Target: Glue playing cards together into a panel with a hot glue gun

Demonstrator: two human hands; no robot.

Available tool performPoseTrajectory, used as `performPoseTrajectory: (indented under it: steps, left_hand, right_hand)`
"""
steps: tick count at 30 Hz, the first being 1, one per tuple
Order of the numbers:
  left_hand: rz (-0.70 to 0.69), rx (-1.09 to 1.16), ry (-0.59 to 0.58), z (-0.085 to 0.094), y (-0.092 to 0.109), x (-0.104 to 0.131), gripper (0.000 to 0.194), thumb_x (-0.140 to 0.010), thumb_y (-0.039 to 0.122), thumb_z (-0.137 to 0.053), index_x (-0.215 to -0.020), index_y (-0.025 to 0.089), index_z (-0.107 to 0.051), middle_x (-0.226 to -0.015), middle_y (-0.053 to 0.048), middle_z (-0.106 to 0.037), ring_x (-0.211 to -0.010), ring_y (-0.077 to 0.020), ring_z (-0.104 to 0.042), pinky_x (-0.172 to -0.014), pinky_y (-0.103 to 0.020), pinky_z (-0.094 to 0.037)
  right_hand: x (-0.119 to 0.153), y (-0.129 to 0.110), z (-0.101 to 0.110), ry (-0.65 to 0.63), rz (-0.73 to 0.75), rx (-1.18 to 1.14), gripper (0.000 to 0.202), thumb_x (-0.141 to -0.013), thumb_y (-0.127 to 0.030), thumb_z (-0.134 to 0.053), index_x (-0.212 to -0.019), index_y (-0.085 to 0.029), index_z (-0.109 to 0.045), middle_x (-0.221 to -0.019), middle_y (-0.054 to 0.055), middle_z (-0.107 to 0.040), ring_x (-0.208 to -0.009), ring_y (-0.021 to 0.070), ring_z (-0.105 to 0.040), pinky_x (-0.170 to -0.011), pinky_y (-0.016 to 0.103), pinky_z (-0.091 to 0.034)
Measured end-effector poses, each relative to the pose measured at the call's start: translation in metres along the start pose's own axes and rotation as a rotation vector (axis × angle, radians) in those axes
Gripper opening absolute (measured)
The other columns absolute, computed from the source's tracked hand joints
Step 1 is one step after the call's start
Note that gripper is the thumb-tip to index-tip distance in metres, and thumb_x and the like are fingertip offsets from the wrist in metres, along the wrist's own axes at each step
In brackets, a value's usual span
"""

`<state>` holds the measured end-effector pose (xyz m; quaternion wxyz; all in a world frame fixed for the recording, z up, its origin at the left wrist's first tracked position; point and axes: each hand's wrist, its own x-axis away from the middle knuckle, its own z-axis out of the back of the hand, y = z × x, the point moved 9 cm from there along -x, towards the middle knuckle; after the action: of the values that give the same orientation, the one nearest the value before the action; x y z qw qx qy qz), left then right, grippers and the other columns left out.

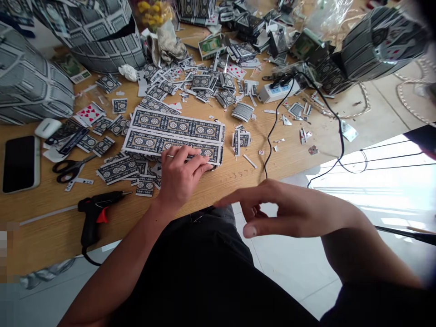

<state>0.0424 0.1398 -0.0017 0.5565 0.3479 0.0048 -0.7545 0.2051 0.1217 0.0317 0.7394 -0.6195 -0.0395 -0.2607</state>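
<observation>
In the head view, my left hand (182,175) is on a flat panel of joined playing cards (177,125), patterned dark blue and gold with white borders. Its fingers bend over the near row, and the thumb lies by the near edge; what is under the fingertips is hidden. My right hand (272,206) hangs over the table's front edge, apart from the panel. The index finger and thumb stretch out, the other fingers curl, and I see nothing held. Cut card pieces (117,169) lie beside and partly under the panel.
Left of the panel are black scissors (68,169), a glue gun (97,209) and a phone (21,163). Large card-covered forms (30,77) stand behind. A black cable (274,131) runs from a power strip (277,91) over the front edge. Card scraps (204,81) litter the back.
</observation>
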Motion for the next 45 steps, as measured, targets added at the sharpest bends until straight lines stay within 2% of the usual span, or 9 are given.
performPoseTrajectory:
  steps: [6, 9, 13, 20, 23, 28, 34, 41, 45]
  left_hand:
    - [0.007, 0.010, -0.006, -0.001, -0.002, 0.001, 0.012, -0.099, 0.038, -0.079, -0.103, 0.028, -0.082, -0.110, -0.005, -0.078, -0.106, -0.0274, -0.066, -0.098, -0.047, -0.045]
    - [-0.003, 0.011, 0.002, -0.001, -0.001, 0.000, 0.012, -0.098, 0.038, -0.079, -0.102, 0.028, -0.082, -0.110, -0.005, -0.078, -0.105, -0.0268, -0.066, -0.097, -0.046, -0.045]
    - [-0.021, 0.000, 0.023, 0.001, 0.001, 0.000, 0.011, -0.098, 0.038, -0.079, -0.099, 0.028, -0.082, -0.109, -0.004, -0.079, -0.104, -0.0263, -0.066, -0.096, -0.045, -0.046]
    - [-0.015, -0.012, -0.004, -0.001, 0.000, 0.000, 0.014, -0.099, 0.041, -0.077, -0.103, 0.028, -0.081, -0.111, -0.005, -0.078, -0.106, -0.0268, -0.066, -0.096, -0.045, -0.046]
    - [-0.024, -0.001, 0.016, 0.001, 0.000, 0.000, 0.014, -0.100, 0.041, -0.077, -0.101, 0.027, -0.081, -0.109, -0.005, -0.078, -0.104, -0.0262, -0.066, -0.096, -0.045, -0.045]
    - [-0.020, -0.006, 0.014, 0.001, 0.001, 0.000, 0.013, -0.100, 0.038, -0.077, -0.100, 0.027, -0.082, -0.109, -0.005, -0.078, -0.104, -0.0261, -0.066, -0.096, -0.044, -0.045]
    - [-0.016, -0.012, 0.006, 0.000, 0.000, 0.000, 0.015, -0.099, 0.040, -0.077, -0.102, 0.027, -0.083, -0.110, -0.005, -0.079, -0.105, -0.0273, -0.065, -0.096, -0.045, -0.046]
    - [-0.002, -0.006, 0.000, -0.001, -0.001, 0.000, 0.012, -0.099, 0.038, -0.078, -0.101, 0.027, -0.083, -0.110, -0.005, -0.079, -0.105, -0.0264, -0.066, -0.098, -0.045, -0.046]
    - [-0.011, -0.010, 0.016, 0.000, 0.000, 0.000, 0.013, -0.100, 0.038, -0.077, -0.101, 0.026, -0.083, -0.110, -0.005, -0.079, -0.104, -0.0266, -0.066, -0.097, -0.045, -0.046]
  right_hand:
    - [0.006, 0.017, 0.053, 0.686, -0.237, 0.490, 0.068, -0.108, -0.049, -0.064, -0.165, -0.016, -0.049, -0.070, 0.001, -0.074, -0.064, 0.0209, -0.067, -0.064, 0.032, -0.046]
    - [-0.001, 0.039, 0.039, 0.456, -0.391, 0.586, 0.044, -0.107, -0.049, -0.065, -0.135, -0.016, -0.075, -0.074, 0.005, -0.077, -0.069, 0.0229, -0.072, -0.064, 0.032, -0.046]
    - [-0.006, 0.010, -0.010, -0.051, -0.071, 0.116, 0.046, -0.104, -0.052, -0.072, -0.141, -0.023, -0.073, -0.075, -0.002, -0.074, -0.061, 0.0140, -0.067, -0.061, 0.026, -0.049]
    - [0.004, 0.014, 0.052, 0.704, -0.223, 0.480, 0.071, -0.106, -0.045, -0.067, -0.168, -0.018, -0.044, -0.076, 0.001, -0.076, -0.066, 0.0200, -0.067, -0.066, 0.032, -0.048]
    - [0.000, 0.042, 0.042, 0.495, -0.431, 0.592, 0.056, -0.106, -0.047, -0.068, -0.151, -0.014, -0.063, -0.079, 0.005, -0.079, -0.073, 0.0239, -0.073, -0.068, 0.033, -0.047]
    - [-0.007, 0.009, -0.011, -0.059, -0.018, 0.024, 0.069, -0.101, -0.059, -0.074, -0.156, -0.021, -0.060, -0.079, -0.001, -0.077, -0.065, 0.0146, -0.069, -0.065, 0.026, -0.052]
    - [0.000, 0.021, 0.053, 0.665, -0.242, 0.438, 0.073, -0.105, -0.046, -0.069, -0.167, -0.016, -0.044, -0.077, 0.001, -0.077, -0.068, 0.0199, -0.067, -0.067, 0.032, -0.046]
    - [-0.017, 0.022, -0.001, 0.018, -0.098, 0.156, 0.054, -0.097, -0.058, -0.078, -0.138, -0.022, -0.075, -0.072, -0.002, -0.074, -0.060, 0.0139, -0.065, -0.060, 0.027, -0.046]
    - [-0.015, 0.013, 0.032, 0.419, -0.047, 0.171, 0.071, -0.102, -0.051, -0.073, -0.163, -0.021, -0.051, -0.072, -0.004, -0.071, -0.061, 0.0137, -0.060, -0.063, 0.028, -0.045]
